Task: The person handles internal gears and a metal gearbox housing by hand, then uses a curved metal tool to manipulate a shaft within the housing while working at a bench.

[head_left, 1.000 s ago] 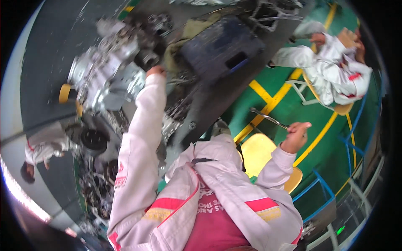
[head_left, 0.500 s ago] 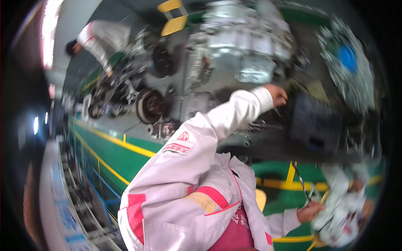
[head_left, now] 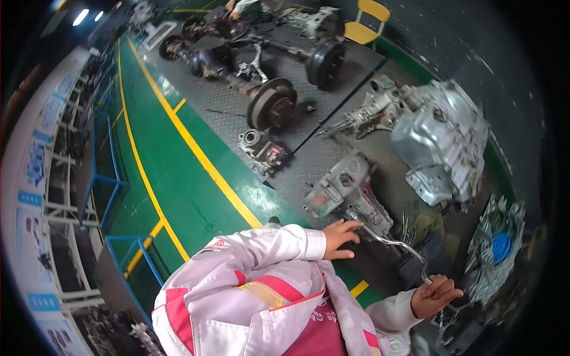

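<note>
My right hand (head_left: 436, 295) is closed around the handle end of a bent steel speed brace (head_left: 389, 240). The brace slants up and left, and its socket end reaches the near side of a grey metal gearbox casing (head_left: 338, 184). Whether the socket sits on a bolt I cannot make out. My left hand (head_left: 341, 238) is beside that socket end, fingers apart and slightly bent, not wrapped around the brace. The casing rests on a steel checker-plate platform (head_left: 303, 142).
A large silver transmission (head_left: 439, 139) stands to the right, with a foil-like wrapped part holding a blue disc (head_left: 502, 248) nearer. Axles with a brake drum (head_left: 272, 105) lie farther off. A yellow chair (head_left: 368, 21) is at the back. Green floor with yellow lines (head_left: 196, 145) runs left.
My view has swung round. The brace has come up from low on the right to the casing, still in my right hand. My left hand has lowered beside its socket end.
</note>
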Demonstrator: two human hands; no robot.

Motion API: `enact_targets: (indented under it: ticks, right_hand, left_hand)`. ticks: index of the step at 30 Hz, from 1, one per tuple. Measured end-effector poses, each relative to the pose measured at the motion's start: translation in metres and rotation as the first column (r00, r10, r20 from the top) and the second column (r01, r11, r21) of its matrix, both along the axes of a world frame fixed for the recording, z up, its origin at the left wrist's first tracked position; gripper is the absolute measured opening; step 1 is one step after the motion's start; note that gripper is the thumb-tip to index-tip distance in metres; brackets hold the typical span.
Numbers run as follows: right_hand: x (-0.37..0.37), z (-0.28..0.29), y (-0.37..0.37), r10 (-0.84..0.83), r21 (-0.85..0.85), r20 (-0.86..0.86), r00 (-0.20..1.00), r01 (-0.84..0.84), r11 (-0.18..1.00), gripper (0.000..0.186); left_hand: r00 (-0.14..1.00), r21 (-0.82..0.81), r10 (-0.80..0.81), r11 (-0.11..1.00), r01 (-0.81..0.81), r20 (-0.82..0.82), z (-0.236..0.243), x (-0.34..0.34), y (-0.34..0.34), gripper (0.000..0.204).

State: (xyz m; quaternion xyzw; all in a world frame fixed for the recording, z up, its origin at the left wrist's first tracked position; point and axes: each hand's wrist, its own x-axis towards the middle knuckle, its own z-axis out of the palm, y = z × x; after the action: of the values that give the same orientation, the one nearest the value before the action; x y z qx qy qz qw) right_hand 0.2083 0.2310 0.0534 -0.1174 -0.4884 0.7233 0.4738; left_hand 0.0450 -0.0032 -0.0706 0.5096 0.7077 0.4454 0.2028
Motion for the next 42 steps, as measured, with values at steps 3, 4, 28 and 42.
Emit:
enact_targets:
  ticks: [3,4,28,42]
  right_hand:
    - [-0.036,0.012,-0.027,0.119,-0.154,-0.099,0.988,-0.133,0.979,0.049]
    - [-0.054,0.015,-0.039,0.051,-0.08,-0.006,0.999,-0.052,0.995,0.049]
    - [-0.193,0.088,-0.238,0.006,0.144,0.565,0.825,-0.106,0.984,0.057]
    - [-0.084,-0.095,-0.153,-0.013,-0.545,0.299,0.954,0.182,0.819,0.034]
  left_hand:
    - [0.995,0.004,0.097,0.995,-0.097,-0.038,0.015,-0.032,-0.035,0.045]
    - [0.964,0.07,0.232,0.972,-0.225,-0.126,0.02,-0.039,-0.048,0.045]
    - [0.884,-0.065,0.141,0.99,-0.125,0.445,0.033,-0.174,-0.239,0.023]
    - [0.45,-0.171,0.596,0.708,-0.685,0.665,0.123,-0.461,-0.195,0.028]
